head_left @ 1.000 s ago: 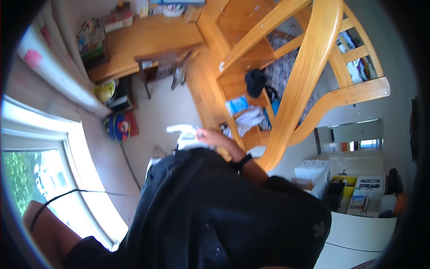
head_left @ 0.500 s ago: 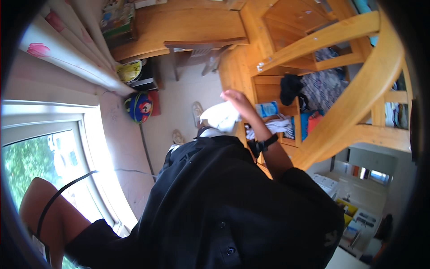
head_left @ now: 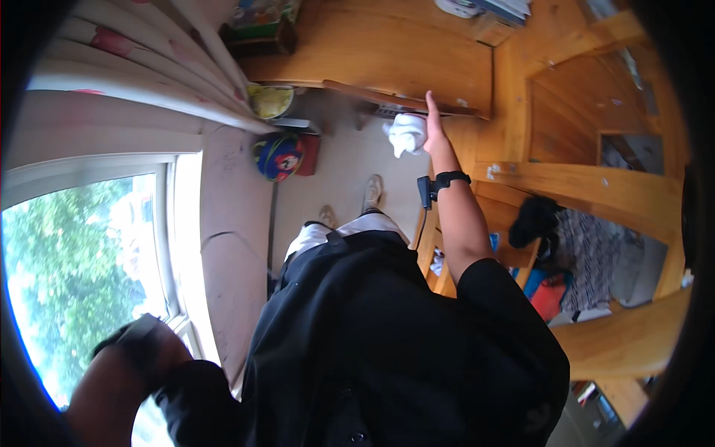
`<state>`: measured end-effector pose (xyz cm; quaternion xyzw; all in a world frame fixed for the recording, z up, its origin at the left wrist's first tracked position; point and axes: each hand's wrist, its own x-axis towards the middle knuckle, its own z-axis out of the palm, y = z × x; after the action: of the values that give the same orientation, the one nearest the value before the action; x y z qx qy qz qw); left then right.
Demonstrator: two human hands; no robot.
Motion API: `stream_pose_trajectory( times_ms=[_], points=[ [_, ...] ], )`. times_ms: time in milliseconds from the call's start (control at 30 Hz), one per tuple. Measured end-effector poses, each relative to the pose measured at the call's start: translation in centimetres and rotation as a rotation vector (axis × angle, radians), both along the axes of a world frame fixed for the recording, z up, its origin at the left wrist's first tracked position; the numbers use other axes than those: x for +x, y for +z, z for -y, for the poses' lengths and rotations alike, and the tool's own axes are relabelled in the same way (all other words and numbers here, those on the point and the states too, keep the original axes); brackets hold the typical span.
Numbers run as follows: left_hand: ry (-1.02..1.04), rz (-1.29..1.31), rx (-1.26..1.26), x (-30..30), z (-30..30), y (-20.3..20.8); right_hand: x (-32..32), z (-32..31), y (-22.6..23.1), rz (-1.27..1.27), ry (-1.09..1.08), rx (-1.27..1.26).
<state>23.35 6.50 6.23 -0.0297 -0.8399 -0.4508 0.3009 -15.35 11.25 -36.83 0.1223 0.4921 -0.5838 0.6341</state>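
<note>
My right arm [head_left: 462, 216] reaches forward, with a black strap and small device [head_left: 436, 186] at the wrist. A bunched white cloth [head_left: 407, 134] rests against the palm side of my right hand [head_left: 436, 132]. One or more fingers of that hand stretch out straight past the cloth; the others are hidden. Both lie in front of the wooden desk's edge, above the floor. At the lower left my left arm [head_left: 115, 380] is bent near the window, blurred, with a dark smear across it. No left fingers can be made out there.
A wooden desk [head_left: 357, 48] stands ahead, with a chair back [head_left: 387, 98] at its edge. Wooden bunk framing [head_left: 581, 175] and shelves with clothes [head_left: 588, 253] fill the right. A blue and red round bag [head_left: 281, 158] sits by the left wall, under a curtain [head_left: 141, 86].
My right hand has moved forward toward the desk with the white cloth, and its arm has straightened. The view has shifted. My left arm has moved lower in the view.
</note>
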Motion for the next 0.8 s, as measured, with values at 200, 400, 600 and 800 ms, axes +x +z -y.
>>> stream_pose_trajectory(
  times_ms=[200,400,600,800],
  points=[
    [-0.494,0.823,0.546,-2.7,-2.9,-18.8,-0.7,2.3,-5.3,-0.045,-0.251,-0.014],
    [-0.043,1.341,-0.483,4.5,-0.4,-27.9,2.5,5.2,-6.0,-0.147,-0.269,0.292],
    [0.025,0.885,0.269,-0.7,8.2,-29.8,1.1,5.9,-9.1,-0.227,-0.709,0.224],
    [-0.251,0.718,0.746,-6.8,14.7,-39.0,4.4,0.4,-10.1,-0.388,-0.672,0.370]
  ],
)
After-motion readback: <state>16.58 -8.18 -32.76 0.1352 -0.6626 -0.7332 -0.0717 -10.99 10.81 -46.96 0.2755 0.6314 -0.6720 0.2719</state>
